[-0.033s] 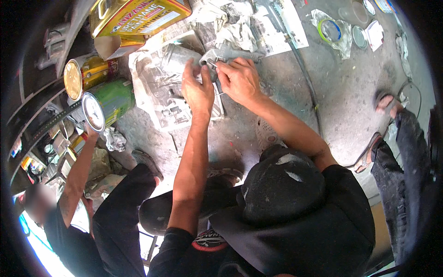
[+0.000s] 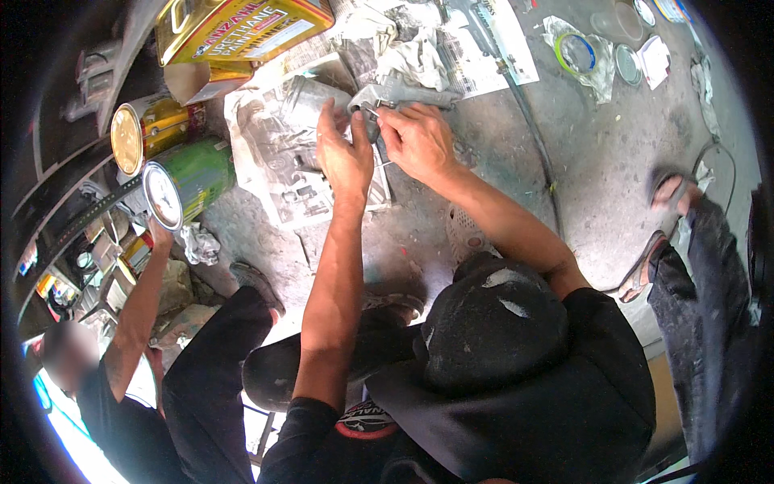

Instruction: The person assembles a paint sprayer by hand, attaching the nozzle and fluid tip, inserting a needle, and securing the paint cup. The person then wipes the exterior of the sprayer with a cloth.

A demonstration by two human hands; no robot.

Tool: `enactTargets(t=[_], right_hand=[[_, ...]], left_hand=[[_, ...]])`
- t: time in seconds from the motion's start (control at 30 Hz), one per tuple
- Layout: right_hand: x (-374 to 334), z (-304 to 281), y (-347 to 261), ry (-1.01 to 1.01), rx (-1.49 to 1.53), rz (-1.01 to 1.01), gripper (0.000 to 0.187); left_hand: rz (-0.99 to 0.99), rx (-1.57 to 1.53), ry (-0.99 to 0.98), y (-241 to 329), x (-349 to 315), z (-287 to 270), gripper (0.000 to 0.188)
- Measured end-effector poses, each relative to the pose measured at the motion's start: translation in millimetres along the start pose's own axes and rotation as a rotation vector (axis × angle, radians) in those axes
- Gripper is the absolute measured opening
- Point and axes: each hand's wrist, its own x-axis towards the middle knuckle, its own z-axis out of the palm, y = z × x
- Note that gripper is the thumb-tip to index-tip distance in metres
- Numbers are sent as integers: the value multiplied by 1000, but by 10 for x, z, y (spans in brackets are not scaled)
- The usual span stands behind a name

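A grey, spray-gun-like tool (image 2: 397, 93) lies over newspaper on the floor, its rounded end between my hands. My left hand (image 2: 348, 157) is to the left of that end, thumb and fingers apart, the thumb tip at or very near it. My right hand (image 2: 421, 141) is closed, thumb and forefinger pinching a slim metal piece (image 2: 368, 107) at the tool's end. A thin metal rod (image 2: 384, 164) sticks out below the right hand. Fingers hide part of the tool, so its exact kind is unclear.
Newspaper (image 2: 302, 206) and cloudy plastic cover the floor by my left hand. A yellow square can (image 2: 242, 36), a gold can (image 2: 127, 139) and a green can (image 2: 189, 184) stand left. A black hose (image 2: 532, 133) runs right. Another person's foot (image 2: 673, 192) is far right; a person crouches left.
My hands stay almost in place on the grey tool. At the far right, the other person's foot and lower leg have shifted slightly.
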Motion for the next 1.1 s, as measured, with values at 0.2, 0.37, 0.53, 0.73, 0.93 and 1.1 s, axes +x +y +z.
enactTargets(t=[0.2, 0.37, 0.53, 0.73, 0.93, 1.1], right_hand=[[45, -17, 3, -80, 69, 149, 18], [14, 18, -24, -30, 107, 177, 16], [-8, 74, -32, 10, 79, 107, 19], [-12, 13, -121, -84, 153, 223, 21], [-3, 56, -86, -68, 166, 189, 21], [1, 99, -93, -52, 158, 196, 21]], left_hand=[[7, -50, -239, -44, 229, -158, 36], [-3, -60, -354, -176, 331, -195, 41], [-63, -182, -382, -229, 337, -149, 39], [-231, -210, -472, -218, 377, -184, 37], [12, -209, -330, -218, 320, -127, 32], [176, -151, -268, -289, 293, -89, 26]])
